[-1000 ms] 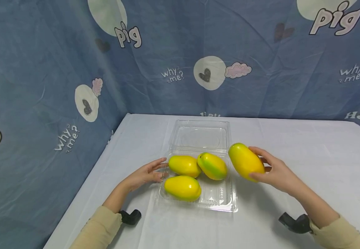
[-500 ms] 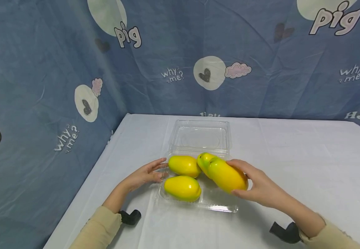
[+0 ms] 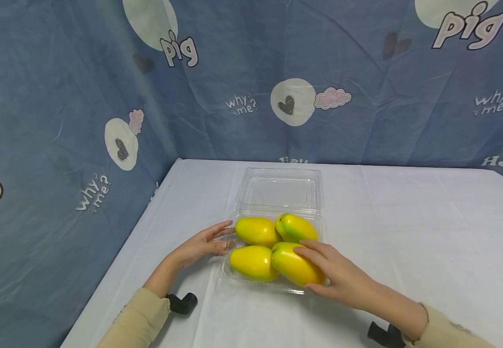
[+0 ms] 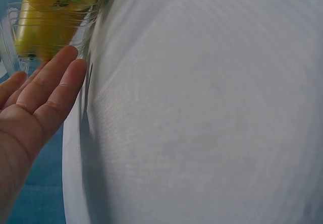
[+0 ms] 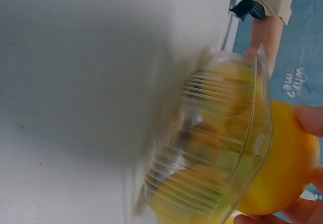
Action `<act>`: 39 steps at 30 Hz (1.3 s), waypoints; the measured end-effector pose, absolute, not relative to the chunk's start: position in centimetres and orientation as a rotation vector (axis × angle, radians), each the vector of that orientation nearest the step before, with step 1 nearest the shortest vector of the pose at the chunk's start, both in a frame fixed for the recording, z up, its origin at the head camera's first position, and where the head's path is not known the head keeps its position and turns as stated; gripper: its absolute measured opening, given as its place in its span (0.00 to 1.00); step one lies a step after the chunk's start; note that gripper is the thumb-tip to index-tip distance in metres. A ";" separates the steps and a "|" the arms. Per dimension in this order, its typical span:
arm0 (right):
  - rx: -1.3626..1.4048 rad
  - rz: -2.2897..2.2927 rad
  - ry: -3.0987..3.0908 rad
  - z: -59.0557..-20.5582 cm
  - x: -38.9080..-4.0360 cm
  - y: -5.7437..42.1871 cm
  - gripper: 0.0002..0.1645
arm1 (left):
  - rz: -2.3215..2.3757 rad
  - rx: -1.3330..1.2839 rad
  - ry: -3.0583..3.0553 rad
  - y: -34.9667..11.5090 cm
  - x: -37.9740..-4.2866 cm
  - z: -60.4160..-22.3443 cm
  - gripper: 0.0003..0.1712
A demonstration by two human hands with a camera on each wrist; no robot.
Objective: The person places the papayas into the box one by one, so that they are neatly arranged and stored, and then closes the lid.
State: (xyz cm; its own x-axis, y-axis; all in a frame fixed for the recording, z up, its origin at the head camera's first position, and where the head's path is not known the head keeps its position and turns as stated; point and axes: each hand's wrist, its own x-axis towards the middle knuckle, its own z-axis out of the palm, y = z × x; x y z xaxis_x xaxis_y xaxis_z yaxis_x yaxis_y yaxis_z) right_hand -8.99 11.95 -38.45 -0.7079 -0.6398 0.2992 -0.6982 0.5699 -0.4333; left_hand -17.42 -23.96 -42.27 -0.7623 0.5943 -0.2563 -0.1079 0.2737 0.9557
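Note:
A yellow mango point(image 3: 292, 266) is in my right hand point(image 3: 343, 275), whose fingers and thumb curl round its right end at the front right of a clear plastic clamshell box point(image 3: 260, 286). In the right wrist view this mango point(image 5: 287, 158) stands above the box rim. Three more yellow-green mangoes lie in the base: a back left one point(image 3: 256, 231), a back right one point(image 3: 297, 227) and a front left one point(image 3: 251, 263). My left hand point(image 3: 201, 244) has its fingers extended at the box's left side. The left wrist view shows those fingertips point(image 4: 75, 65) close to the ribbed wall.
The box's clear lid point(image 3: 277, 189) lies folded back behind the base. A white cloth point(image 3: 408, 208) covers the table. Blue printed fabric point(image 3: 364, 121) hangs behind and to the left. Black wrist pieces point(image 3: 183, 304) show at both sleeves.
My right hand has carried its mango left and down, from beside the box to the base's front right. The left hand and the other mangoes keep their places.

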 end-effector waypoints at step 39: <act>1.047 0.657 -2.764 -38.8 -10.1 10.1 0.28 | 1.531 0.432 1.956 -23.8 -17.4 -41.9 0.40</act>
State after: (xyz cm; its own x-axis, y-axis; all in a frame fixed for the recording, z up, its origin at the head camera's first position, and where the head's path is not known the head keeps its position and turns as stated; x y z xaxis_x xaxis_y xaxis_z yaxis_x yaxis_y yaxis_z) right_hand -10.09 10.15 -38.75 -0.7551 -0.6047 0.2533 -0.6540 0.6678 -0.3553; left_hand -17.37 -23.77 -41.94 -0.7604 0.5941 -0.2626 -0.1124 0.2778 0.9540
